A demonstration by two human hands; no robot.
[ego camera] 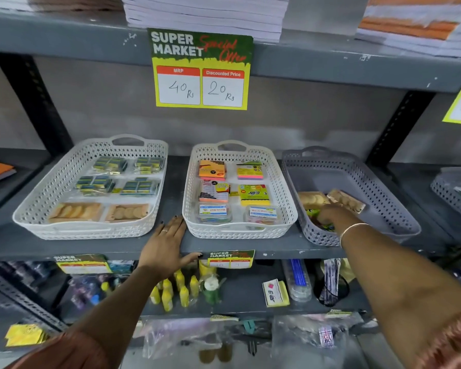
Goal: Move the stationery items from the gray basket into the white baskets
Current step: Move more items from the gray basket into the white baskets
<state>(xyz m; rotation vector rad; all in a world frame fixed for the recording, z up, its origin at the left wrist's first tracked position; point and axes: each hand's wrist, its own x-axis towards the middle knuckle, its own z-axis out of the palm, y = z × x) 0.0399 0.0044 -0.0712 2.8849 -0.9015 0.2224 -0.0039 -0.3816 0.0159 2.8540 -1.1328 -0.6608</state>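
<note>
- Stationery items still in the gray basket (357, 169) sit at its near left end: two tan packets (328, 199) and some green and yellow bits under my hand
- My right hand (330, 213) reaches down into that basket over the small items; I cannot tell whether its fingers are closed on anything, as they are blurred and turned away from me
- My left hand (168, 243) lies flat on the shelf edge (64, 249) between the two white baskets, fingers spread and holding nothing
- I see the left white basket (51, 187) with blue-green packs at the back and two tan packets in front
- I see the middle white basket (194, 203) holding sticky-note pads in orange, pink and yellow, with two clear tubs at the front
- A price sign (201, 70) reading 40 and 20 hangs above
</note>
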